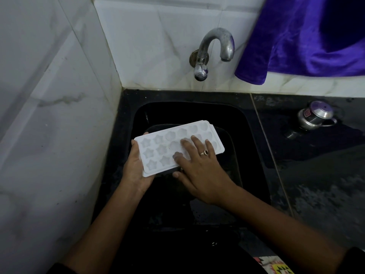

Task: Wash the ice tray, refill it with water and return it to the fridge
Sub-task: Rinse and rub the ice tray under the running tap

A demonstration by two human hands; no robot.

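Washing stage is in hand, judged from the layout. The ice tray (158,153) is held above the sink (187,96), below and in front of the tap (216,48), and no water is visible at the spout. No water or soap can be made out in the cavities, so whether rinsing is complete cannot be told. Refilling and return to the fridge remain, and no fridge is in view.

Left hand (136,165) grips the near-left short end of the tray. Its fingers are wrapped round the edge, with the tips showing at the far corner. Right hand (199,167) lies flat on the upper face. Its fingers (197,143) are straight and moderately spread, resting on the cavities, and the thumb sits at the near long edge.

Orientation: cavities face up. The long axis runs from the left fingers toward the far right, under the right fingers, and the free short end lies just beyond the right fingertips. A second rim shows directly beneath the tray edge; whether it is a lid or a base cannot be told.
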